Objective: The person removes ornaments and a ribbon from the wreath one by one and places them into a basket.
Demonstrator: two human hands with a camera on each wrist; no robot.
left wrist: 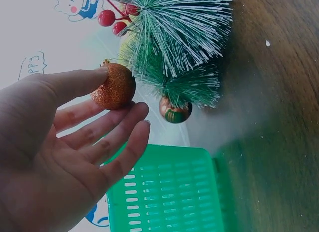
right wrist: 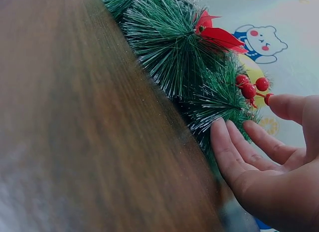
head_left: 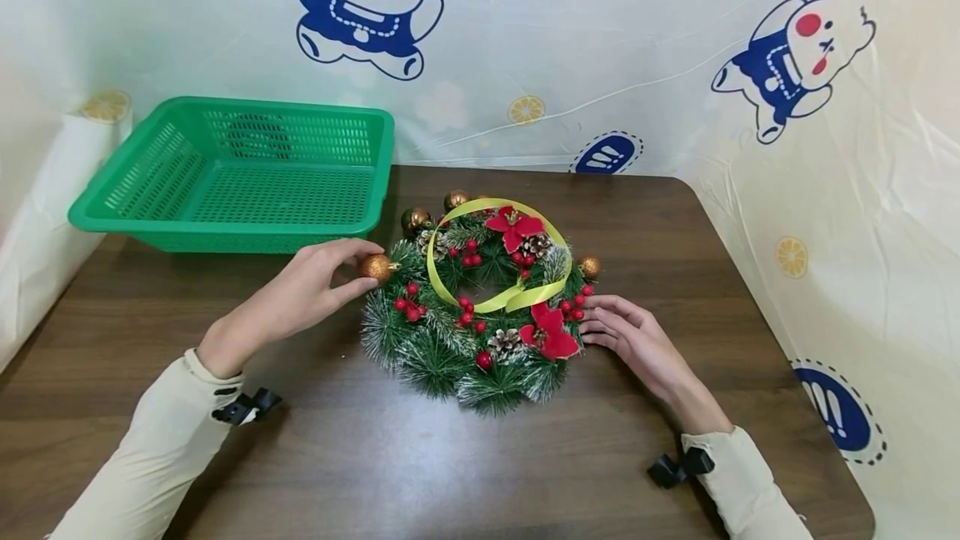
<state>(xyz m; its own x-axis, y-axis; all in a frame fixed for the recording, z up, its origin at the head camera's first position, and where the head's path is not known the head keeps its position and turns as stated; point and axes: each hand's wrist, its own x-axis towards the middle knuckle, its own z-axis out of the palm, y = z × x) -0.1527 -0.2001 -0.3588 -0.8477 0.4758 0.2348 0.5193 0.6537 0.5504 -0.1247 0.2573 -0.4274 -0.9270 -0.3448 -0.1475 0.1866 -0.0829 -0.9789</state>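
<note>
A green Christmas wreath (head_left: pixel 442 361) with frosted tips, red berries, pinecones and red poinsettias (head_left: pixel 551 333) lies on the table. Between thumb and fingers, my left hand (head_left: pixel 300 286) pinches a glittery copper bauble (left wrist: pixel 117 87) at the wreath's left edge. My right hand (head_left: pixel 637 344) is at the opposite edge, its fingers loosely extended against the greenery beside a cluster of red berries (right wrist: pixel 249 87). A loop of yellow ribbon (head_left: pixel 498 298) lies over the wreath's centre. More baubles (head_left: pixel 415 220) sit along the far left rim, and another copper bauble (head_left: pixel 589 267) sits at the right.
Behind my left hand stands a green plastic basket (head_left: pixel 255 236) with slotted walls. The brown wooden table (head_left: pixel 420 473) runs back to a pale curtain (head_left: pixel 487 40) printed with cartoon bears. Black straps are fixed at both sleeve cuffs.
</note>
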